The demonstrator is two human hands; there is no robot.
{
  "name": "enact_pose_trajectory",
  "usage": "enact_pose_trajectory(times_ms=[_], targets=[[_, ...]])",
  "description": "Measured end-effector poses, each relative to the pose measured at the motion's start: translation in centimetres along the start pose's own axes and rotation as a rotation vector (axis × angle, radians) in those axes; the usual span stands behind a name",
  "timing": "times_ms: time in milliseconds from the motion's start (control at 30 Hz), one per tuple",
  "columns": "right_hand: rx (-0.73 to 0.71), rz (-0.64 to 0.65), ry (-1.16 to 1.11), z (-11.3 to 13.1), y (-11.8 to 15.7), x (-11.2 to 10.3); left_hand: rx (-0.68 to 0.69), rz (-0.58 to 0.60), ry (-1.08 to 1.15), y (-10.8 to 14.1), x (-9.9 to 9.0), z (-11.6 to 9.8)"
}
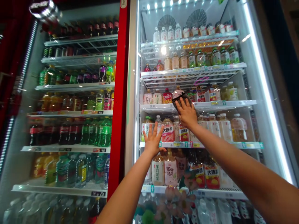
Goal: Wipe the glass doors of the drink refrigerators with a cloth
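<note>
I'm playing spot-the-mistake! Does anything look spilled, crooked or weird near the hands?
Nothing stands out. The bottles near the left hand look upright, and no spill shows. The dark cloth under the right hand hides a little.

In the right-hand cooler (133,93), 大冰茶 reads on a pink-labelled bottle (168,132) and a red-labelled bottle (212,175), 冰红茶 on a red bottle (167,97), and 茉莉 on a white-labelled bottle (158,171). At left, two shelf tags (100,112) (99,150) show the digits 40, a lower tag (98,193) 20. Much other lettering is blurred.
</note>
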State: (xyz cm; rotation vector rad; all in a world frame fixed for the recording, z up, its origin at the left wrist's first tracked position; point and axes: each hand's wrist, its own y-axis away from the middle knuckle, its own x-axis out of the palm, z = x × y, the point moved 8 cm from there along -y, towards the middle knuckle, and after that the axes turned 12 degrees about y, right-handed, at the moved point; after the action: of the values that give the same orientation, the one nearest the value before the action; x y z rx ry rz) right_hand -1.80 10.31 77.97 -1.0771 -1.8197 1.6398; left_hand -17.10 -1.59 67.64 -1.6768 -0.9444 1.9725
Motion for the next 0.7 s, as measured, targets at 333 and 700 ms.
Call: enact_pose_trajectory(times_ms=[333, 700], targets=[[-0.219, -0.028, -0.138, 2.8, 1.6, -0.2, 0.051, -0.043, -0.089, 3.0, -1.5, 4.4], [-0.435, 0.004, -0.055, 8.7, 3.1, -0.3, -0.014, -0.03, -0.097, 4.7, -1.5, 7.3]])
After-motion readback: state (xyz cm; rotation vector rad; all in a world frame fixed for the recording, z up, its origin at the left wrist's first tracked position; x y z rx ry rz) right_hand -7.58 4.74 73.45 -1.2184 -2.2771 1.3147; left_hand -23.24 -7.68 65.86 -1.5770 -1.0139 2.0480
